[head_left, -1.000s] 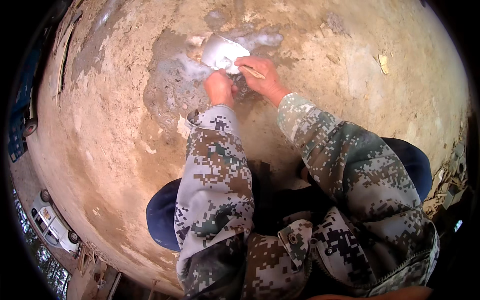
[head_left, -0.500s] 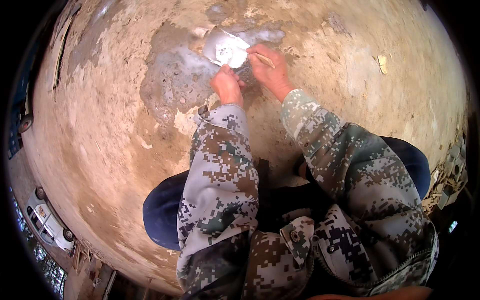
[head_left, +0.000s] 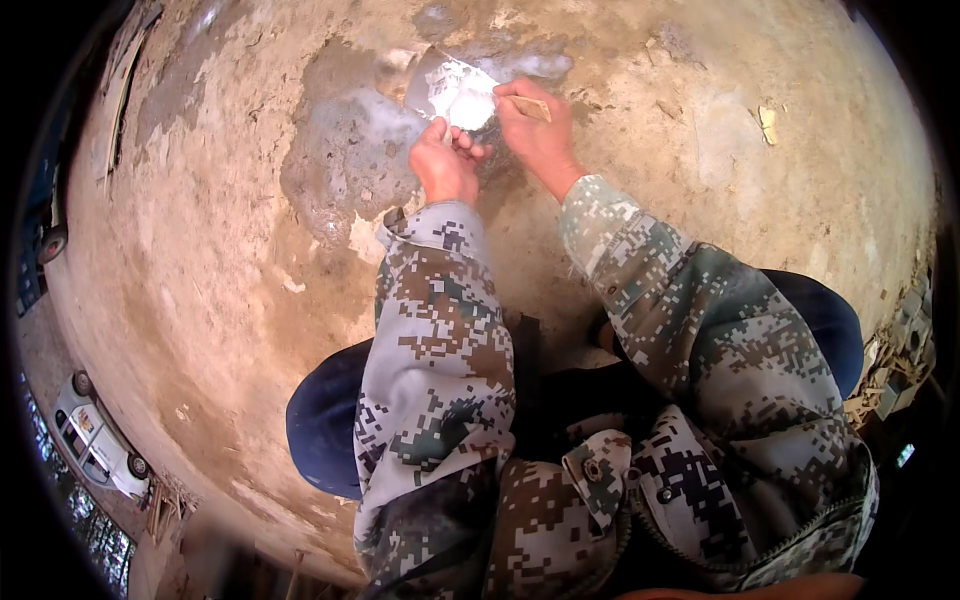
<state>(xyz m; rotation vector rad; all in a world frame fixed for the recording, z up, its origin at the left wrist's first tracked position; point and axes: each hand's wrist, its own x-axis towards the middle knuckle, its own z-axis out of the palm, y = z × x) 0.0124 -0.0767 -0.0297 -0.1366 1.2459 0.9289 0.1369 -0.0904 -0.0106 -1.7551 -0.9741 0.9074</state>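
- Since the frame half a second ago, the left hand has shifted slightly left with its lower fingers spread looser, and the flat wooden stick in the right hand has turned closer to level.
- The bright white piece lies ahead of the person, between and just beyond the hands, over the grey damp patch on the worn tan ground. Glare washes it out; whether it is a sheet or a shallow holder, I cannot tell.
- The left hand appears to pinch the white piece's near edge between thumb and forefinger, its other fingers loosely curled.
- The right hand grasps the wooden stick; its fingertips are at the white piece's right edge and cover the stick's inner end, so whether that end touches the piece cannot be seen.
- The step in hand, as I judge it, is close two-handed handling: the left steadies the piece while the right works the stick at its edge.
- A next move from here would call for a steady left pinch, and a light, controlled right wrist, keeping the stick clear of the left fingertips.
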